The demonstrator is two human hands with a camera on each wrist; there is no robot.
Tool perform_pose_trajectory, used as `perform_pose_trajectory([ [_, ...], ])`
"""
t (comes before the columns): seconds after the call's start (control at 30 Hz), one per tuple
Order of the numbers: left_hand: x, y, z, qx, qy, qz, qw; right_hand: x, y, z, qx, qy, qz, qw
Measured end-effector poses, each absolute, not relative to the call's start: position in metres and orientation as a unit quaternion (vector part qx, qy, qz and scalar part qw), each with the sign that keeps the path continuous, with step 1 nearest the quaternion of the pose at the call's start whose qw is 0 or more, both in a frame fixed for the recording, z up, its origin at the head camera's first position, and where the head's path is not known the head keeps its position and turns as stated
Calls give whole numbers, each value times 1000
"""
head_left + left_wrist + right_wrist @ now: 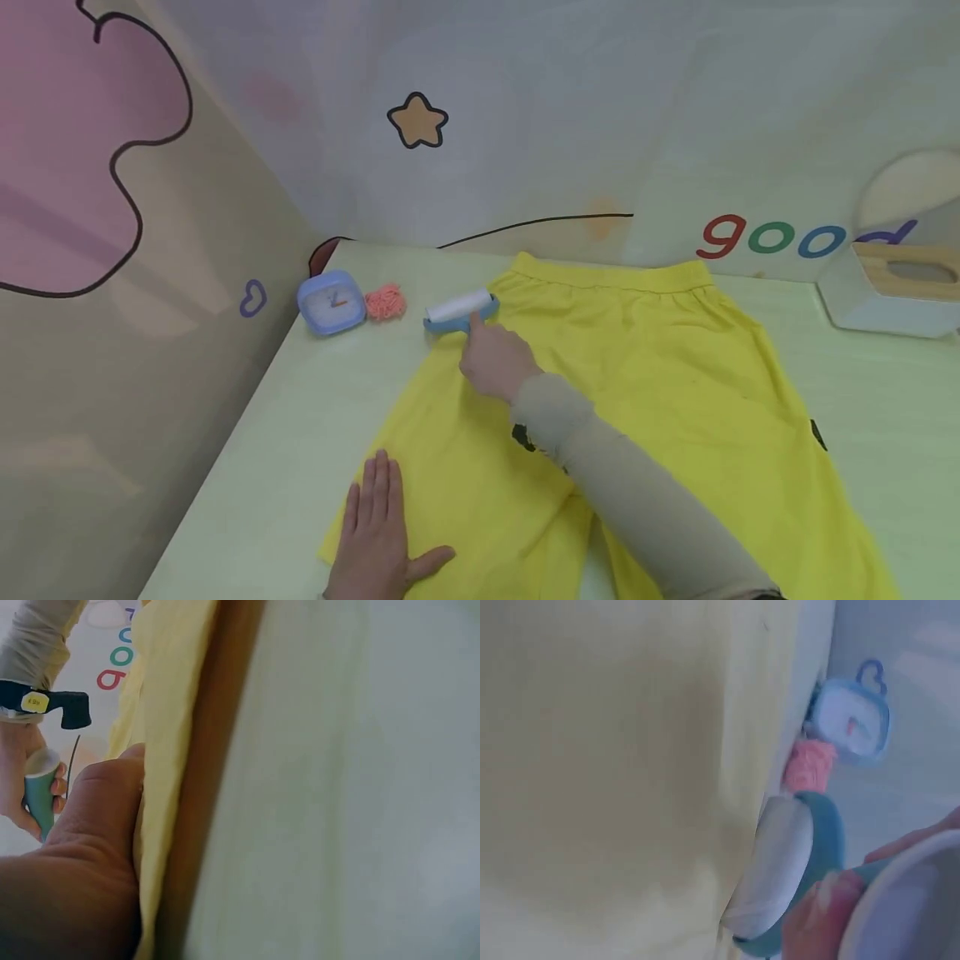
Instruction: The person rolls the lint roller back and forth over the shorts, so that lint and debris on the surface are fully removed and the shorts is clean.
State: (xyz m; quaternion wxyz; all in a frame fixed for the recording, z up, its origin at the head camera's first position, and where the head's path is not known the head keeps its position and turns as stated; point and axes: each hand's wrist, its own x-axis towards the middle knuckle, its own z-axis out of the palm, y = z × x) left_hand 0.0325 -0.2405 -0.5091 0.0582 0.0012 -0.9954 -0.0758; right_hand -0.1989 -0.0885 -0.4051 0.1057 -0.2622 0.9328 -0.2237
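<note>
Yellow pants (660, 358) lie spread over the table, waistband toward the wall. My right hand (497, 360) grips the handle of a blue lint roller, its index finger stretched toward the head. The roller's white cylinder (457, 306) is at the upper left edge of the pants, by the waistband. In the right wrist view the lint roller (772, 870) shows close against the cloth. On the lower left leg my left hand (375, 533) rests flat, fingers straight and thumb spread; the left wrist view shows it beside the cloth's edge (169, 750).
A blue square clock (332, 302) stands at the back left, with a pink tangle of yarn (386, 302) beside it. At the back right is a white box with a wooden top (892, 292). A printed backdrop (525, 125) rises behind the table.
</note>
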Motion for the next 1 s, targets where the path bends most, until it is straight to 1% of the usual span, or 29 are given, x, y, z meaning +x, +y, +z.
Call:
perform_pose_trajectory([
  [0.1, 32, -239, -509, 5, -996, -72, 59, -203, -76, -399, -234, 916, -307, 111],
  [0.2, 33, -238, -507, 16, -995, -85, 42, -191, -52, -385, -211, 908, -343, 117],
  [0.37, 31, -236, -503, 23, -995, -92, 21, -146, 0, -367, -200, 916, -317, 143],
  [0.5, 30, -235, -504, 19, -995, -99, 23, -108, 30, -363, -208, 923, -288, 145],
  [0.63, 31, -238, -507, 20, -994, -103, 30, -82, 31, -368, -239, 923, -269, 136],
  [0.73, 31, -240, -507, 22, -994, -100, 32, -73, 21, -377, -260, 916, -277, 126],
  [0.87, 31, -240, -507, 18, -993, -109, 35, -78, 5, -389, -258, 924, -267, 92],
  [1.0, 30, -237, -508, 15, -993, -108, 44, -95, -6, -395, -262, 931, -245, 67],
])
